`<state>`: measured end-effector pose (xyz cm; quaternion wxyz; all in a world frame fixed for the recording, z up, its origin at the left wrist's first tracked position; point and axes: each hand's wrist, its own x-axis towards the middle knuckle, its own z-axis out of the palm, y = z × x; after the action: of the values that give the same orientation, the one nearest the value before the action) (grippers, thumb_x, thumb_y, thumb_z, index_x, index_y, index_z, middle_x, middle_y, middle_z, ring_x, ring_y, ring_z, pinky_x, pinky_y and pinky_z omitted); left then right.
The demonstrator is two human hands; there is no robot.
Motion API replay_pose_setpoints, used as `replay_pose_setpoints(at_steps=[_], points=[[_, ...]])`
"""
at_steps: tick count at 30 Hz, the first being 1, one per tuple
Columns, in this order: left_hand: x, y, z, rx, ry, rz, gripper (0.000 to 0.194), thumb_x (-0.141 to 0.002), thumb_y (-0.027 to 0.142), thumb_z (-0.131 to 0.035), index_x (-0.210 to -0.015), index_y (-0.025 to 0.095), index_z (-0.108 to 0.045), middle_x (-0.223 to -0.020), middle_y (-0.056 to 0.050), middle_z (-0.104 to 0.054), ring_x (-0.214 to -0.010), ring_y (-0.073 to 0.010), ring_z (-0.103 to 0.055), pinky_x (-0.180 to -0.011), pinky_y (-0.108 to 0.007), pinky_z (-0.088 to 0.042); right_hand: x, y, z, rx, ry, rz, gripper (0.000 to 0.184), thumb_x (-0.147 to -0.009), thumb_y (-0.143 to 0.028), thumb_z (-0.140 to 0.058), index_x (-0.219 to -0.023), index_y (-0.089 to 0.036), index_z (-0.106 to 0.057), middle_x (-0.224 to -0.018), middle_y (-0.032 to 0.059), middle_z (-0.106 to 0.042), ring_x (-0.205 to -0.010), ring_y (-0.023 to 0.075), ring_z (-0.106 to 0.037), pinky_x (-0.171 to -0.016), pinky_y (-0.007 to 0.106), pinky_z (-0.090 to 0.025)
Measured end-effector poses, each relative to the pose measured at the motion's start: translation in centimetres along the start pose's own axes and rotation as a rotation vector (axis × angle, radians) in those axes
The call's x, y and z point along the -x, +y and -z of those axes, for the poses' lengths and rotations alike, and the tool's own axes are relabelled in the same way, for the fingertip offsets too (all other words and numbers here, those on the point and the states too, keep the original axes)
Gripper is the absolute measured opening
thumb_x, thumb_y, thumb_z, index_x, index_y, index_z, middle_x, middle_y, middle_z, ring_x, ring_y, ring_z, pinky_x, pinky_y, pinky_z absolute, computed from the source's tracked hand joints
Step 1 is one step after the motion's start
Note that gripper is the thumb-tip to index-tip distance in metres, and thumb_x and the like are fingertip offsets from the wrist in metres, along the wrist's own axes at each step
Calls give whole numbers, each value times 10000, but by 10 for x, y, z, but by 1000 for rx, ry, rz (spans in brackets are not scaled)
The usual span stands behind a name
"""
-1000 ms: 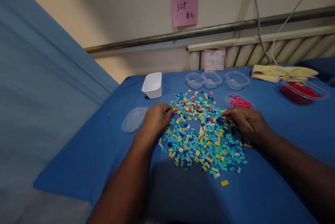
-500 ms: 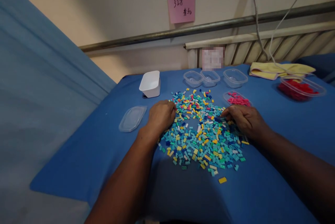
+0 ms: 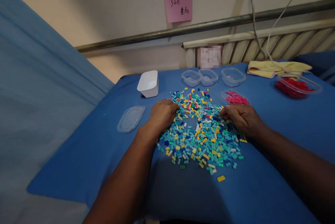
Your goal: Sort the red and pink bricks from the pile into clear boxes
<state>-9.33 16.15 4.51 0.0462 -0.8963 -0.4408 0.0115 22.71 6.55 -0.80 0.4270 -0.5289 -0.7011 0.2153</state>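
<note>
A wide pile of small toy building bricks [image 3: 206, 140], mostly turquoise with yellow, white, dark blue and pink ones, lies spread on the blue cloth. At the pile's left edge, my left hand [image 3: 162, 114] rests with its fingers curled in towards the bricks; what they hold, if anything, is hidden. On the opposite side my right hand [image 3: 243, 116] is closed, thumb and fingertips pressed together over the bricks. Whatever sits in that pinch is too small to make out. Just behind my right hand, pink bricks [image 3: 237, 97] fill a shallow clear container.
A white tub [image 3: 148, 83] and a clear lid [image 3: 131, 119] are on the left. Clear containers [image 3: 233, 77] line the back beside a yellow cloth [image 3: 277, 68]. Red pieces [image 3: 294, 87] fill another container at right. A blue curtain [image 3: 39, 95] hangs on the left.
My left hand has shifted slightly to the right over the pile's edge. My right hand has barely moved, and the whole view has shifted a little.
</note>
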Motion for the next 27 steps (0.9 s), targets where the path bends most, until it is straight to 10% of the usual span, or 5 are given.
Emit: replay_pose_setpoints(at_steps=[17, 23, 27], points=[[2, -15, 1, 86, 3, 11, 274, -996, 150, -570, -1054, 217, -829, -1056, -135, -783, -996, -309, -699, -904, -448, -485, 1, 7, -1, 32, -6, 48, 463, -1137, -475, -485, -873, -236, -781, -753, 33, -754, -666, 196, -709, -618, 327, -524], [3, 10, 0, 1000, 219, 153, 198, -976, 346, -693, -1093, 221, -792, -1014, -65, -769, -879, -203, -670, -811, -338, -510, 0, -14, -9, 94, 100, 225, 198, -1081, -387, -633, -1040, -255, -776, -923, 58, -803, -796, 231, -757, -734, 370, -592], [3, 62, 2, 1597, 80, 211, 322, -865, 432, -840, -1057, 183, -767, -810, -5, -693, -661, -117, -582, -668, -262, -483, 4, -34, -25, 17, 82, 303, 322, -1031, -299, -734, -1350, -275, -696, -1084, 60, -805, -885, 220, -775, -807, 377, -631]])
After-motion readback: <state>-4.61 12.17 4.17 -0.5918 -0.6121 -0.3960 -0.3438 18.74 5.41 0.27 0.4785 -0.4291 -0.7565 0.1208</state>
